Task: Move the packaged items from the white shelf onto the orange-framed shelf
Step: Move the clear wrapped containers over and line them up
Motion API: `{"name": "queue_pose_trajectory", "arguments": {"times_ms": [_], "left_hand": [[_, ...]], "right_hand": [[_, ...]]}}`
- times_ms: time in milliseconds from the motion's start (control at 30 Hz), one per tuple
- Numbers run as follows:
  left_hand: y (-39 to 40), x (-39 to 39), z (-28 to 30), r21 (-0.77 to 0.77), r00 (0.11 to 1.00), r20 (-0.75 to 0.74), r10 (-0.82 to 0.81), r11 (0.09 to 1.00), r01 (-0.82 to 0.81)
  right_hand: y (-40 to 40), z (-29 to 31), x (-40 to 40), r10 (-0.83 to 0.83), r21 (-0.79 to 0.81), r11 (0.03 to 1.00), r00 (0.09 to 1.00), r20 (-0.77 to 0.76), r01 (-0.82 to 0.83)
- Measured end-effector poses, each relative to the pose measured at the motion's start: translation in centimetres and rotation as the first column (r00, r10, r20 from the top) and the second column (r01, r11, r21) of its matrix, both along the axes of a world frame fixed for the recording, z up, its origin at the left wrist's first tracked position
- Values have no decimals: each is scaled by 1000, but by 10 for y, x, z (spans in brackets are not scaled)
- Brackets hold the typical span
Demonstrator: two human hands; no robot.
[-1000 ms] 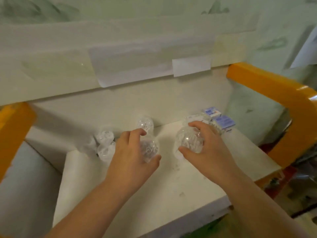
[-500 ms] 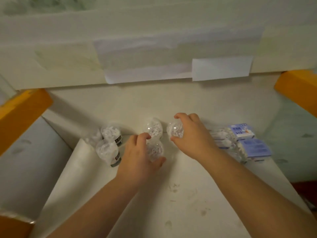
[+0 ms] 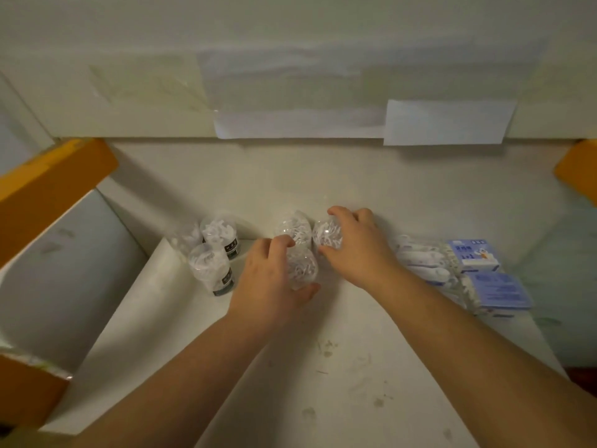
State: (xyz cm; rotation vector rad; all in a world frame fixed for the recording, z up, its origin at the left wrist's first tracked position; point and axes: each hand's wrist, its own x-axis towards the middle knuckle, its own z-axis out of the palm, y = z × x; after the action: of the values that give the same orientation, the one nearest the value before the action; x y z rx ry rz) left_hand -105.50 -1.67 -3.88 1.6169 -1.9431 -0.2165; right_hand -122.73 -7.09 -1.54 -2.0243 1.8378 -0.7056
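On the white board of the orange-framed shelf (image 3: 55, 185), my left hand (image 3: 269, 282) grips a clear round jar of white pieces (image 3: 302, 268) that stands on the board. My right hand (image 3: 357, 247) grips a second clear jar (image 3: 328, 234) just behind and to the right of it. A third like jar (image 3: 294, 226) stands at the back wall, touching both. Three taller clear jars with dark labels (image 3: 213, 253) are grouped to the left.
Clear packs of white items (image 3: 426, 260) and two blue and white boxes (image 3: 484, 273) lie at the right of the board. The back wall is close behind the jars. White paper labels (image 3: 445, 122) hang from the shelf above. An orange post end (image 3: 578, 169) shows at right.
Both hands carried their jars toward the back wall and set them beside the third jar. My view swung left and came closer, so the shelf now sits centred.
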Motion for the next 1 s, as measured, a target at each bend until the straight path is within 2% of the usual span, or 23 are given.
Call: {"name": "queue_pose_trajectory", "arguments": {"times_ms": [233, 333, 467, 667, 833, 1000], "left_hand": [[6, 2, -3, 23, 1000, -13, -2, 1000, 3], [11, 5, 3, 32, 1000, -6, 6, 999, -6], [24, 18, 19, -36, 999, 34, 6, 999, -5], [47, 50, 58, -110, 979, 198, 53, 993, -32], [71, 81, 90, -141, 884, 433, 177, 982, -128], [107, 118, 118, -185, 811, 490, 320, 947, -261]], "right_hand": [[10, 9, -3, 8, 14, 1000, 1000, 22, -8], [21, 19, -9, 19, -30, 999, 1000, 7, -19], [39, 36, -12, 44, -106, 993, 999, 4, -43], [64, 59, -2, 111, -200, 973, 993, -40, -117], [78, 67, 26, 169, -235, 956, 984, -56, -177], [93, 73, 71, 275, -253, 930, 961, -2, -267]]}}
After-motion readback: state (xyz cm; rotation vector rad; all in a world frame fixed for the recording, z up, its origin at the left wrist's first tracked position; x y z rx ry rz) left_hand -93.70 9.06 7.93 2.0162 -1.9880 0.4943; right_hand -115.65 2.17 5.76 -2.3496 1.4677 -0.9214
